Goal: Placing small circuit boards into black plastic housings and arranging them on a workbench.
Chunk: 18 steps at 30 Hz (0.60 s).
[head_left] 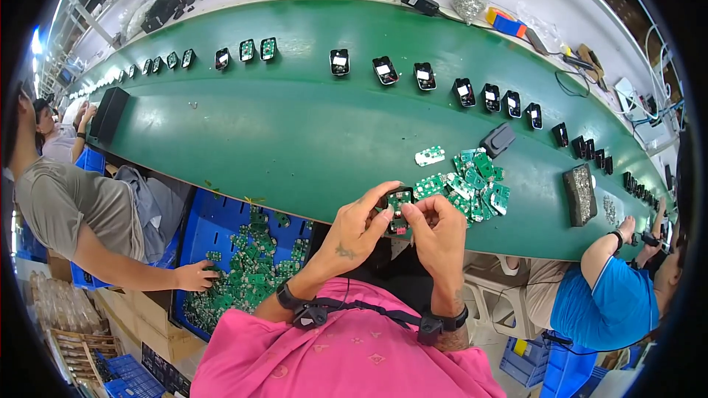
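Observation:
Close to the table's near edge, my left hand [355,225] grips a small black plastic housing [399,227] from the left. A green circuit board [400,199] sits in that housing, facing up. My right hand [436,234] closes on the same housing from the right, and both thumbs press down on the board. Just beyond my right hand lies a loose pile of green circuit boards [479,190], with one single board [430,155] apart from it. A dark grey block-shaped casing [498,139] touches down behind the pile.
Black housings [384,71] stand in a long row along the green table [243,140]. At left, a person's hand [195,276] reaches into a blue bin [210,225] of circuit boards. A rough dark block [580,195] lies at right, near a person in blue [605,298].

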Tool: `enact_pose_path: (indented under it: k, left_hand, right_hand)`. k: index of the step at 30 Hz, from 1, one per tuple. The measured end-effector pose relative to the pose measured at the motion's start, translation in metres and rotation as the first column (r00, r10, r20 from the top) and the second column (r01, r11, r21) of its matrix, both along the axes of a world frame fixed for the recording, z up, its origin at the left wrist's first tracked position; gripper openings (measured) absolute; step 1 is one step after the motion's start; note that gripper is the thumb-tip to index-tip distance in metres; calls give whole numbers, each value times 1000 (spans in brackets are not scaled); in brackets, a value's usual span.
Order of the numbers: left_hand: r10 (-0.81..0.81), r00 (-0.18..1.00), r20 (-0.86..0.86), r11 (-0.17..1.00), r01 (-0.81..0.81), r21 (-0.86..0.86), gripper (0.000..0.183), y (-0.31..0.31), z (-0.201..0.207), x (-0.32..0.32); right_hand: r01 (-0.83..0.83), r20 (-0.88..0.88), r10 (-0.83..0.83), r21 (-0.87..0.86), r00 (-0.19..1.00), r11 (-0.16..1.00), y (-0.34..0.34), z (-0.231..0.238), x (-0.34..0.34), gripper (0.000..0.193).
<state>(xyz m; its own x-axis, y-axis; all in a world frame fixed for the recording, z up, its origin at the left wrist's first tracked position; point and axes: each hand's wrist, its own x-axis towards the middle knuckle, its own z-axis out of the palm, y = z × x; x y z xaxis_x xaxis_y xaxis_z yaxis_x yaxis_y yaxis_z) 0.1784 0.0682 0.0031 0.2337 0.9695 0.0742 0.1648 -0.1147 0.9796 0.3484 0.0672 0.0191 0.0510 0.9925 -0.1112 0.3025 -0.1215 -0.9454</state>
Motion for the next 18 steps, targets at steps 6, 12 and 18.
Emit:
enact_pose_path:
  k: [6, 12, 18]
  left_hand:
    - [42, 999, -9, 999, -42, 29, 39, 6, 1, 4]
    - [149, 968, -201, 987, -135, 83, 39, -2, -6, 21]
    - [219, 974, -67, 941, -192, 278, 37, -10, -12, 29]
  right_hand:
    - [19, 8, -21, 217, 1000, 976, 6, -12, -8, 25]
    - [-34, 217, -22, 253, 976, 967, 3, -17, -19, 35]
    - [29, 129, -77, 339, 989, 940, -2, -23, -26, 33]
